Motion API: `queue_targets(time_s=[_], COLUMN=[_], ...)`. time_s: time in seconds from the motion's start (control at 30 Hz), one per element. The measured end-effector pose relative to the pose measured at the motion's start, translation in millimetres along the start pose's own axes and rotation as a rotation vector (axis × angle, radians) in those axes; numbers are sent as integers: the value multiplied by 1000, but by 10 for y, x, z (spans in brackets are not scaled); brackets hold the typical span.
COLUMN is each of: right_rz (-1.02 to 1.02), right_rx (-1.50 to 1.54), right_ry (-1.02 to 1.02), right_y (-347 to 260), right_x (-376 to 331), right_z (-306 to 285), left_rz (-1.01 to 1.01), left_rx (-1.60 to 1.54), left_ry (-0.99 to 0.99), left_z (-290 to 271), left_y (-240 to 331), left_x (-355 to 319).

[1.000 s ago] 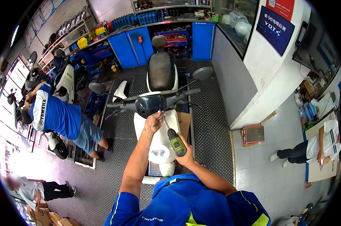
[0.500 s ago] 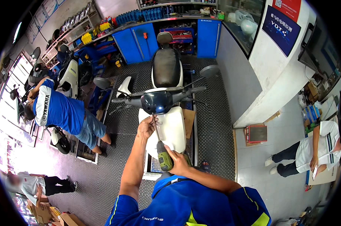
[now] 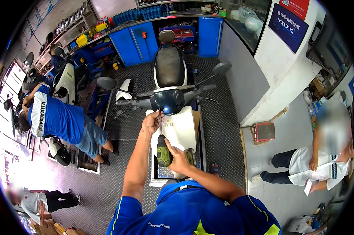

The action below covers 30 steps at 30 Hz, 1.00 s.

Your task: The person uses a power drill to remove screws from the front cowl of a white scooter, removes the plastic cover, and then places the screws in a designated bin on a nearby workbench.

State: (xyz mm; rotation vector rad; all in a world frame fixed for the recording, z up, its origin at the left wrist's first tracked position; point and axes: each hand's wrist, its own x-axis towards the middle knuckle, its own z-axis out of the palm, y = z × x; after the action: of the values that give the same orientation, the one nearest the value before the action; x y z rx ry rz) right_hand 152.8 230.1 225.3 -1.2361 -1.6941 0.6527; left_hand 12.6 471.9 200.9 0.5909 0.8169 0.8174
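**Desk:** What is in the right hand?

**Remote:** From my end, I see the right hand closed around a green cordless drill, the thumb lying along its body. Its long bit points away from the wearer, up to the dark handlebar cover of the white scooter.

**Desk:** And the left hand?

**Remote:** The left hand is up at the far end of the bit, just below the cover, fingers bent inward. I cannot tell whether they grip the bit or only rest beside it; the tip is too small for me to make out.

**Desk:** Where does the scooter stand?

**Remote:** Straight ahead of the wearer, its front facing me and its black seat beyond the handlebars. I have a loose white panel on the floor near the left-hand mirror, and blue cabinets at the back.

**Desk:** Anyone nearby?

**Remote:** On my left, a co-worker in a blue-and-white shirt bends forward, well apart from the drill.
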Motion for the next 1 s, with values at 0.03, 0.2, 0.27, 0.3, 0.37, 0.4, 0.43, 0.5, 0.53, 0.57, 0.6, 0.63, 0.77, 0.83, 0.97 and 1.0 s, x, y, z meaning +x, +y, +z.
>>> queue_targets(time_s=[0.03,0.2,0.27,0.3,0.37,0.4,0.43,0.5,0.53,0.57,0.6,0.63,0.77,0.83,0.97,1.0], right_rz=[8,58,47,49,56,26,-3,-28,-20,-12,-9,-5,18,42,38,30], right_rx=[-9,-16,-34,-27,-16,-11,-6,-5,-8,-16,-21,-26,-56,-51,-30,-34], right_ry=[-8,-27,-30,-29,-27,-3,21,30,16,9,8,6,-9,-23,-24,-24], right_y=[4,-15,-16,-24,-38,-33,-26,-11,8,13,12,8,8,-24,-111,-120], right_x=[12,5,-8,-7,1,6,10,15,9,1,-11,-23,-32,-14,19,30], right_z=[13,74,81,89,91,85,76,82,102,96,86,73,107,85,16,-1], left_rz=[2,12,13,13,11,10,8,13,16,19,24,29,13,26,37,34], left_rx=[4,4,5,6,9,14,19,23,24,27,24,21,39,88,80,62], left_ry=[-9,-21,-10,-11,-13,-17,-21,-16,-8,-7,-13,-18,-27,14,16,3], left_z=[-11,-23,-21,-41,-52,-49,-47,-79,-100,-63,-30,1,60,72,35,30], left_y=[5,-6,-8,-3,3,4,1,-9,-10,-4,-4,-4,50,71,54,53], left_x=[16,20,16,15,19,17,14,14,12,7,-6,-26,-92,-81,-66,-63])
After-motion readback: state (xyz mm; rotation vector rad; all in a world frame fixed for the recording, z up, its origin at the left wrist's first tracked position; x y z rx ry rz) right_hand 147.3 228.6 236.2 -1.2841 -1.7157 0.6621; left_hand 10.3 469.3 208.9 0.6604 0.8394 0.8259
